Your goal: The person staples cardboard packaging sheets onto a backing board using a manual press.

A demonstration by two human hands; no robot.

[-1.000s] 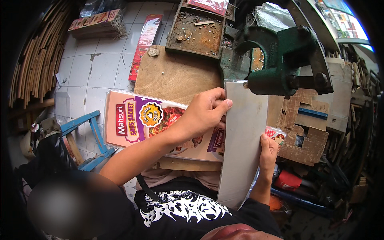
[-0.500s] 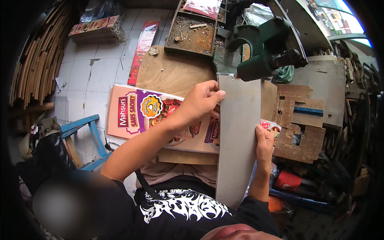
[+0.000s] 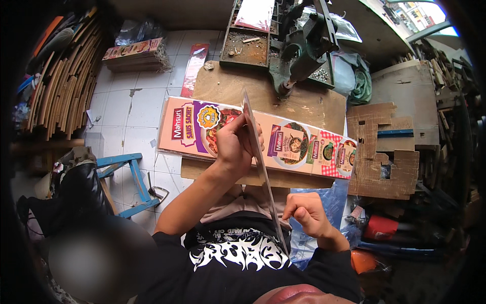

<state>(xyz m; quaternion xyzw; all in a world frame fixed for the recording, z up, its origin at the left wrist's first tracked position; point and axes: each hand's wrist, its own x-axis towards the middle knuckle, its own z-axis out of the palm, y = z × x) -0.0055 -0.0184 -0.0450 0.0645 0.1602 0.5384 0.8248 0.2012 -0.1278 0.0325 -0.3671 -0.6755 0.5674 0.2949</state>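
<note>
Over the near edge of the wooden board [image 3: 227, 87], a thin panel [image 3: 265, 176] runs edge-on, probably light, stiff and best held by its long sides, pinched by the left hand [image 3: 238, 147], the right hand [image 3: 311, 215], fingers curled, just beside.

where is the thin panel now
In the head view, the panel is edge-on near the centre, in the left hand, left of the right hand, over the printed stack.

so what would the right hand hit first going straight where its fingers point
Likely the thin panel, just left of the right hand; depth is unclear, and they may be touching.
</note>
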